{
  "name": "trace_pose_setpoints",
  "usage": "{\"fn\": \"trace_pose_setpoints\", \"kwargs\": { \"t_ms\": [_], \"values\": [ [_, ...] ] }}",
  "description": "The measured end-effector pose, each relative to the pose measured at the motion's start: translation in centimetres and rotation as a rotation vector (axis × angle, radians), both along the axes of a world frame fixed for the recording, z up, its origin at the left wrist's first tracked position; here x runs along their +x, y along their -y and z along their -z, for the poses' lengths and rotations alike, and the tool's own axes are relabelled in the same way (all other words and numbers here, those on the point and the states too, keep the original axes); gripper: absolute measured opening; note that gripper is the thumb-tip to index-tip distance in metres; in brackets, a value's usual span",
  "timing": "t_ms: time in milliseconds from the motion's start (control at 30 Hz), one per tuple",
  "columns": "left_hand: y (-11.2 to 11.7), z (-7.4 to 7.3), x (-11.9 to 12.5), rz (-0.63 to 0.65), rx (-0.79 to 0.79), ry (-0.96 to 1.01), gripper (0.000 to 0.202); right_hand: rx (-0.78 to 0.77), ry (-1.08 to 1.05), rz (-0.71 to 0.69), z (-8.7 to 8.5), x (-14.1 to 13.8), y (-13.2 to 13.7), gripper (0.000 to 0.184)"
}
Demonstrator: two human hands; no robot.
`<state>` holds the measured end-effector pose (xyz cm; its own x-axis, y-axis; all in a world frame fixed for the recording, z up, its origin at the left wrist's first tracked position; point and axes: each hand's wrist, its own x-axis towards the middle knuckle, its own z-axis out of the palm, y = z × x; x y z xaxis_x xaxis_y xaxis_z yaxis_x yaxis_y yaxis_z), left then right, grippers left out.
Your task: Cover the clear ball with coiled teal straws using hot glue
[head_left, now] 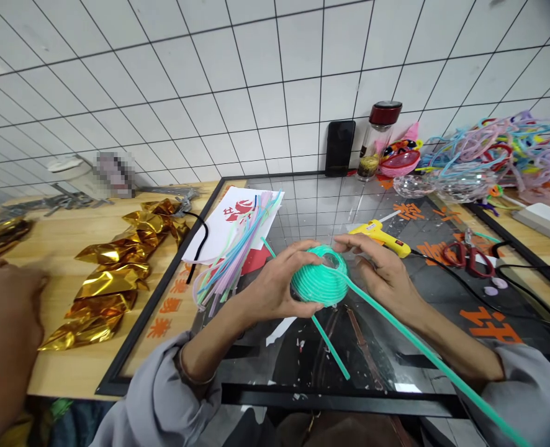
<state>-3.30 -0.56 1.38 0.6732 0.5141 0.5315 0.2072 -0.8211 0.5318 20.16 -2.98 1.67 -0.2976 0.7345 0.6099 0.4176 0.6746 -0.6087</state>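
My left hand (279, 279) grips a teal-green coil (319, 282), a rounded, hollow form wound from a thin tube-like strand, with an opening at its top. From the rim a long loose end (410, 338) of the same strand runs down past my right wrist to the lower right. My right hand (380, 267) is beside the coil, fingers stretched out and apart, the fingertips close to the rim; whether they touch it I cannot tell. Below the coil, a short green piece (331, 347) lies slanting on the glossy dark tabletop.
A yellow glue gun (382, 236) and red-handled scissors (470, 256) lie to the right. Pastel strands (242, 248) rest on white paper (200, 239) at left. Behind stand a phone (340, 148) and a bottle (376, 143). Gold foil (112, 273) and another person's hand (7, 310) are far left.
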Motion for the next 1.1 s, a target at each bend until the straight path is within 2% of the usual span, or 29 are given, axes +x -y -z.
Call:
{"fn": "trace_pose_setpoints", "kwargs": {
  "t_ms": [533, 833, 1100],
  "values": [
    [0.0, 0.4, 0.4, -0.030, 0.164, 0.017, 0.065, -0.036, -0.008, -0.110, 1.1, 0.0, -0.6, 0.059],
    [-0.3, 0.6, 0.3, 0.017, 0.157, 0.038, 0.064, -0.174, -0.081, -0.130, 0.4, 0.0, -0.4, 0.057],
    [-0.6, 0.3, 0.4, 0.049, 0.093, 0.083, 0.064, -0.156, -0.100, -0.080, 0.8, -0.1, -0.4, 0.049]
  ]
}}
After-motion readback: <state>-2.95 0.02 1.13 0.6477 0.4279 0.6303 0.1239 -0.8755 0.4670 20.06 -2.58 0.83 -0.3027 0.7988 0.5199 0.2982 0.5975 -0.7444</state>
